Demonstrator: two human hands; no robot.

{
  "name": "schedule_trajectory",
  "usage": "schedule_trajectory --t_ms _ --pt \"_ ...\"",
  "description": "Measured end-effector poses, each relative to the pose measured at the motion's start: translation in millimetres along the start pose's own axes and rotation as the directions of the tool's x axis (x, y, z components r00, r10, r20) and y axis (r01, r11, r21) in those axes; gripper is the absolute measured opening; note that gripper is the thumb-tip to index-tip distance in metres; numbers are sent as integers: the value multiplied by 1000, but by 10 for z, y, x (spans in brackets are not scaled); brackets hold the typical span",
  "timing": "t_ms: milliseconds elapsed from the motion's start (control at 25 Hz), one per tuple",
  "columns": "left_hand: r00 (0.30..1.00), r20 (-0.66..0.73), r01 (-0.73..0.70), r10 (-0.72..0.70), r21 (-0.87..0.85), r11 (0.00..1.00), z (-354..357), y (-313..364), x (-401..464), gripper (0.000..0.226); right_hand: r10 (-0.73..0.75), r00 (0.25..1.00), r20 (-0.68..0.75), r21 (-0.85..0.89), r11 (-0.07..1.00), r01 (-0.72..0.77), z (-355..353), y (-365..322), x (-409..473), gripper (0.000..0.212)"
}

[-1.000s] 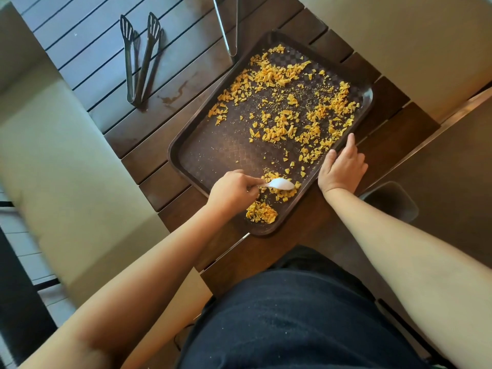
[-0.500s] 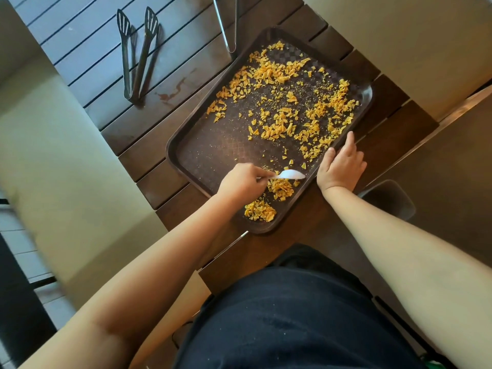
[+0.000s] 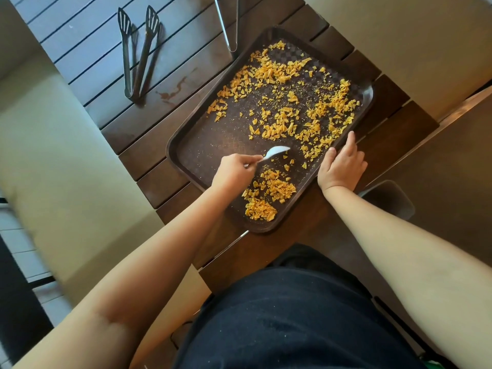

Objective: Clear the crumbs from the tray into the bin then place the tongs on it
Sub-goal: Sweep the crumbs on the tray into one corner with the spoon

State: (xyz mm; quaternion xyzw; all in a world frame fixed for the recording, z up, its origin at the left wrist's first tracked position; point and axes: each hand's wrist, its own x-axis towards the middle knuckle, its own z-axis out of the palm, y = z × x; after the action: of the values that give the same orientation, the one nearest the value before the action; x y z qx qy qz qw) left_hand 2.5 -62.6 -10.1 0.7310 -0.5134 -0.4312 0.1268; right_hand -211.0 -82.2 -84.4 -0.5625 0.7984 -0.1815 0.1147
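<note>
Left hand point(image 3: 234, 170) holding white spoon point(image 3: 275, 151) over crumbed tray point(image 3: 186, 145), right hand point(image 3: 342, 166) steadying rim, tongs point(image 3: 137, 53) beside

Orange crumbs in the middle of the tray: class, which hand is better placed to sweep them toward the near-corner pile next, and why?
Left. The left hand already grips the white plastic spoon, its bowl just short of the crumbs. The right hand rests on the tray rim, apparently steadying it.
</note>
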Motion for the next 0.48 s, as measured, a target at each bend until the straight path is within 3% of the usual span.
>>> schedule_trajectory --t_ms 120,240,360,480 --pt "988 137 -96 70 195 976 -35 -34 -79 26 0 1000 -6 -1 1000 0 5 -2 1 56" --pt "968 242 -123 65 233 965 -107 -60 -120 23 -3 1000 -12 0 1000 3 16 0 -3 55" --pt "983 139 -143 121 155 978 -52 77 -50 23 -4 1000 -8 1 1000 4 18 5 1 54" --pt "984 87 -171 156 204 964 83 246 54 27 -4 1000 -13 5 1000 4 23 5 4 54"
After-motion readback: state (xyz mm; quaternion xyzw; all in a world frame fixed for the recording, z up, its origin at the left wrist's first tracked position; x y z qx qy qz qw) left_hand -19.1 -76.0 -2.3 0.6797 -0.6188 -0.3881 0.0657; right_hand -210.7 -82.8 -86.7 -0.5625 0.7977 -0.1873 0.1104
